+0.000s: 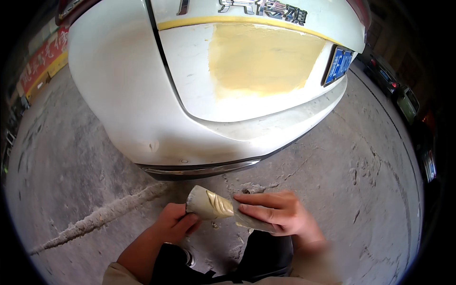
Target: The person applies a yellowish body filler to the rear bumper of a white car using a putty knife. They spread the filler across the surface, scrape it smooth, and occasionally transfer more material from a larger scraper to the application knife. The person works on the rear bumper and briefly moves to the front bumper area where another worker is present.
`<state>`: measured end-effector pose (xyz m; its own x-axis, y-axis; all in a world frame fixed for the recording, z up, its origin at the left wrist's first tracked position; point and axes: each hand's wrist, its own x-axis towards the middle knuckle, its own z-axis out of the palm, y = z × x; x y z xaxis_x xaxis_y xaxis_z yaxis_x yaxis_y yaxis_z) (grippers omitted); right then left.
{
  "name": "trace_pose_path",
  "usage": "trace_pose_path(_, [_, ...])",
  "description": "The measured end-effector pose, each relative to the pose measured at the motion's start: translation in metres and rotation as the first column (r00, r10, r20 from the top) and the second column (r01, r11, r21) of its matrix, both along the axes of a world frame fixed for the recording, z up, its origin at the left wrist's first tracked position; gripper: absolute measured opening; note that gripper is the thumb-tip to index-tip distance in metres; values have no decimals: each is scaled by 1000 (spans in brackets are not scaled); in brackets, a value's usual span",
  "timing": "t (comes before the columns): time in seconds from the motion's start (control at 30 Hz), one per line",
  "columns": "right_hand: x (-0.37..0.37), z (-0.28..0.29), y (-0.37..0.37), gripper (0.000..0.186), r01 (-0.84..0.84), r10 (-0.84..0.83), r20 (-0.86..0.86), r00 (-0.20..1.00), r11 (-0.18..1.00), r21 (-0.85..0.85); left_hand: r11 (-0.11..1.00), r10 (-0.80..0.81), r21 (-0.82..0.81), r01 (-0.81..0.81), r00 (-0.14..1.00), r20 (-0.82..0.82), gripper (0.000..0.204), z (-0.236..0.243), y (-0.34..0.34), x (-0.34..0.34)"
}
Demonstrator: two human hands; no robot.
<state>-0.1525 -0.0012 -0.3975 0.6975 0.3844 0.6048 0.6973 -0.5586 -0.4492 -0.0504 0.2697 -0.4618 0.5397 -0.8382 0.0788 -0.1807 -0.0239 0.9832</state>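
Observation:
My left hand [175,223] pinches a grey, fan-shaped putty knife [196,203] by its edge, thumb on top. A streaky lump of yellow-beige putty [219,204] lies on that blade's face. From the right, my right hand [280,213] grips a flat grey putty spreader [254,223], its fingers stretched along the top. The spreader's tip meets the putty and the narrow end of the left blade. Beyond both hands stands the back of a white car [123,95]. A broad, dried-looking yellow putty patch [263,59] covers much of its tailgate.
Yellow masking tape [237,20] runs above the patch, below chrome lettering [263,8]. A blue licence plate [338,65] sits right of it. The bumper [190,147] overhangs cracked concrete [346,190] with a raised ridge [104,216] at left. Parked cars [382,75] stand far right.

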Motion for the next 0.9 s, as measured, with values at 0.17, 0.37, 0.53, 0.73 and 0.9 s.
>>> trace_pose_path(0.17, [-20, -8, -7, 53, 121, -215, -279, 936, 941, -317, 995, 9, -99, -20, 993, -114, 17, -3, 4, -8])
trace_pose_path(0.37, [-23, -14, 3, 59, 87, -87, -8, 996, 996, 12, 995, -97, 11, 98, 993, -61, 27, -14, 5, -3])
trace_pose_path(0.53, [-34, -28, 4, 61, 294, -286, -172, 943, 955, 23, 999, -24, -41, 19, 991, -135, 26, -7, 6, -4])
trace_pose_path(0.73, [-33, -17, 13, 61, 164, -161, -91, 983, 986, 34, 996, -89, -12, 88, 993, -84, 31, -23, 3, 6])
trace_pose_path(0.9, [-38, -53, -8, 42, 365, -301, -227, 926, 866, 342, 1000, 14, 0, -14, 929, -370, 24, -13, -7, -7])
